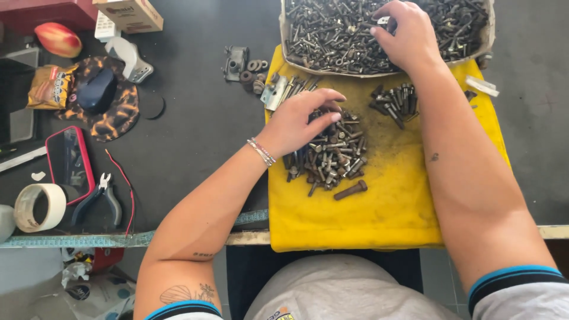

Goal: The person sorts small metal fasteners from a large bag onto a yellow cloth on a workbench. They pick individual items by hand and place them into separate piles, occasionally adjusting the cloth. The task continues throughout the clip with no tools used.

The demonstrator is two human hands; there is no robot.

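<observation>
Left hand [302, 121]: palm down, fingers loosely spread over the central bolt pile [332, 155]; touching it, whether anything is gripped cannot be told.
Right hand [406, 37]: fingers curled, reaching into the cardboard tray [489, 37] of mixed hardware; hold not discernible.
Bolt groups on yellow cloth [385, 219]: three, namely the central pile, a smaller cluster [394, 99] near the tray, and a row [291, 88] at the top-left edge.
Stray bolts: one [351, 190], just below the central pile.
Tape rolls: one [39, 207], far left.
Pliers: one pair [98, 198].
</observation>
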